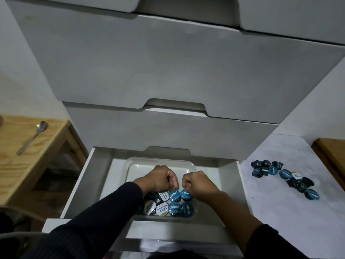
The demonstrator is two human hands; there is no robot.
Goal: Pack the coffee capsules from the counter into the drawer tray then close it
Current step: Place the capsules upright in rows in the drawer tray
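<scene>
**Both hands working over the tray in the open drawer**

Lying on the wooden side table (28, 146) at far left: a spoon (32, 137), apart from everything else. Standing open at centre: the drawer (78, 184), holding a clear tray (130, 163) with its far half bare. Curling shut over the near rows of packed capsules (168, 204): the left hand (160, 177), fingertips pinching a blue-lidded capsule (174, 195). Closing likewise just beside it: the right hand (197, 184), fingertips pinching a neighbouring blue capsule (186, 194). Hiding part of the tray's left side: the dark sleeve (112, 208). Waiting on the pale counter (280, 202) at right: a loose cluster of capsules (283, 174), mostly blue, several overlapping and hard to count.
</scene>
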